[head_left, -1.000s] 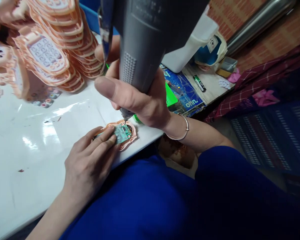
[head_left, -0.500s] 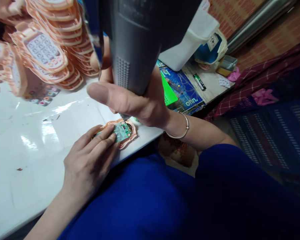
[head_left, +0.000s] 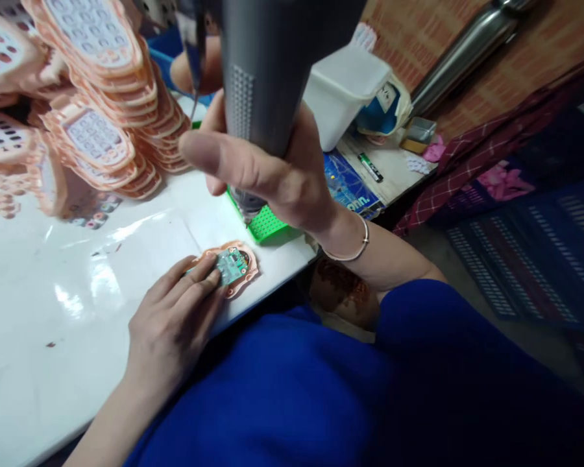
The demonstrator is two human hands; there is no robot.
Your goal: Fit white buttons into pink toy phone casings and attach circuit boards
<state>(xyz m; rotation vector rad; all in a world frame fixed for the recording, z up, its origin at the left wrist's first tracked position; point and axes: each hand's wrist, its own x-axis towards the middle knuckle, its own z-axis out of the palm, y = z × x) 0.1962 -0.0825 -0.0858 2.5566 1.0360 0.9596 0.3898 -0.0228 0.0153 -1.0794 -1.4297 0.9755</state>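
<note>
My right hand (head_left: 272, 168) is wrapped round a dark grey electric screwdriver (head_left: 267, 78), its thumb stretched across the front. The driver's tip is off the board, seen against a green perforated tray (head_left: 267, 226). A thin pointed metal strip (head_left: 194, 71) runs down beside the driver, near the fingertips. With fingers pressed together, my left hand (head_left: 175, 311) holds down a peach plastic shell (head_left: 250, 280) near the table's edge. Inside that shell lies a green circuit board (head_left: 231, 266), partly covered by the left fingertips.
Stacks of peach phone-shaped shells with keypads (head_left: 97, 139) stand at the back left of the white table (head_left: 78, 363). Beyond the right hand are a white plastic bin (head_left: 340, 91), a blue box (head_left: 345, 181) and a green battery (head_left: 370, 167). Small dark scraps lie on the table.
The screwdriver's tip has lifted off the circuit board and moved away from it, up with my right hand. My left hand stays on the shell. The view has shifted slightly, showing more of the green tray.
</note>
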